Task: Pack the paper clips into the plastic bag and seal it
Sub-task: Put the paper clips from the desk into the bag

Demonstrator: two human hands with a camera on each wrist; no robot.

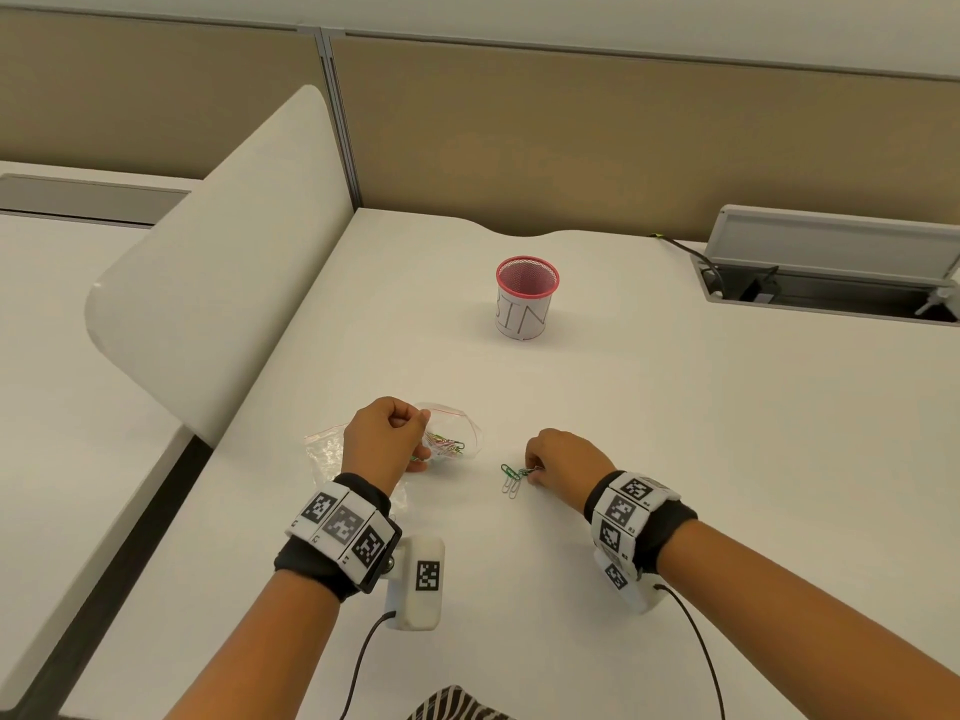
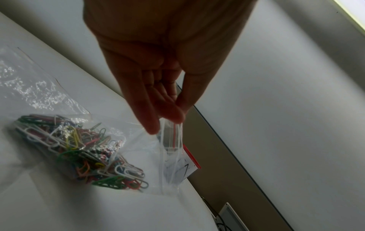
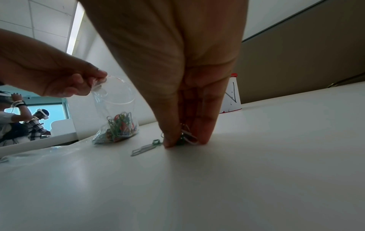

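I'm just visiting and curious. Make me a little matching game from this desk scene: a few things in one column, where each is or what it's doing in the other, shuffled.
Things:
1. left hand
2. right hand
3. bag
4. bin

States:
A. stands alone at the back of the desk
B. pinches loose clips on the desk
C. holds the bag's mouth open
D. has coloured clips inside

Pairs: 1-C, 2-B, 3-D, 4-A

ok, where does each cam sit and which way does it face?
Head: on the head, looking down the desk; both forearms and hands show.
Left wrist: along the left hand pinching the plastic bag.
Right wrist: low, along the right hand gathering loose paper clips.
All three share the bag.
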